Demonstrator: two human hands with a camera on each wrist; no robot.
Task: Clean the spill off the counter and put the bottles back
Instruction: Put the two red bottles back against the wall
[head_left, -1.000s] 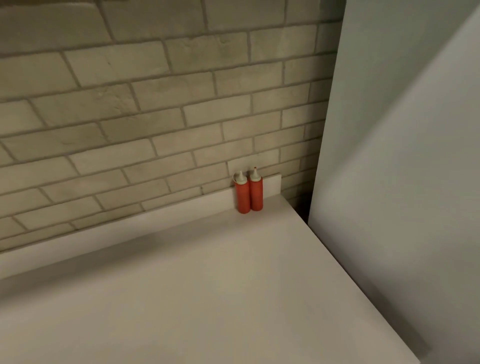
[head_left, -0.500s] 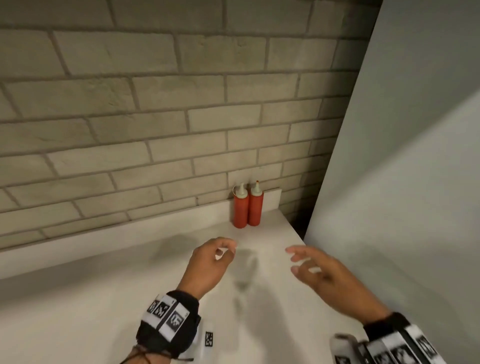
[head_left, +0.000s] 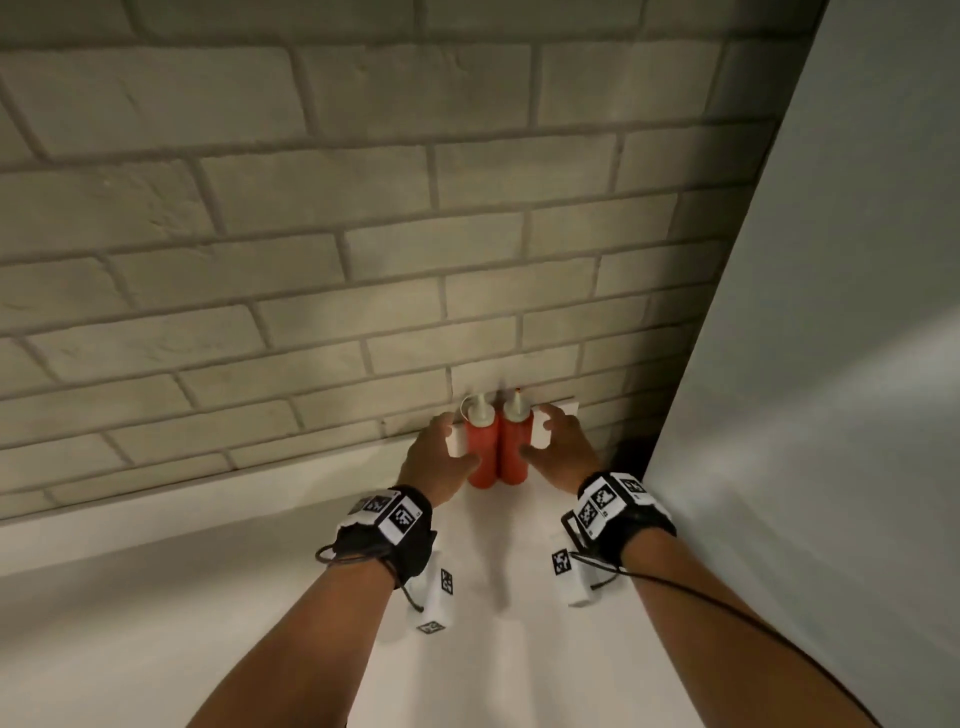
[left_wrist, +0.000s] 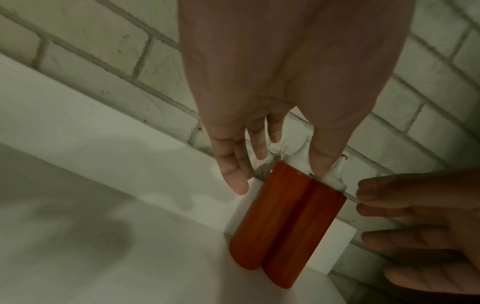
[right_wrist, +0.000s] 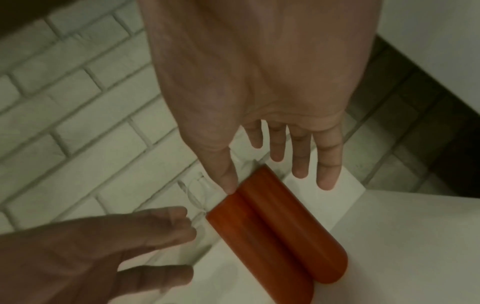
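Half a second earlier both hands had hovered over the bare counter (head_left: 260, 597), well short of the corner; a second earlier no hands showed at all. Now they had reached the two red bottles at the back, so the job was, by my reading, at its opening step: lifting the bottles out of the way before any wiping. No spill showed on the counter in any view. The left bottle (head_left: 480, 451) and the right bottle (head_left: 514, 447) stood upright, touching each other, against the low white ledge (head_left: 563, 408) under the brick wall (head_left: 363, 234), near the counter's right end beside a pale panel (head_left: 831, 364). The left hand (head_left: 435, 457) flanked the left bottle with its fingers spread and fairly straight; in the head view the thumb lay against the front of that bottle, while the left wrist view showed the fingers (left_wrist: 235, 176) just beside its shoulder, not wrapped round it. The right hand (head_left: 558, 452) mirrored it at the right bottle, thumb at the front and fingers (right_wrist: 326, 174) spread behind, over the ledge. Neither hand had closed: both were wide, bracketing the pair, holding nothing. Whether the fingertips behind actually touched the bottles could not be told.
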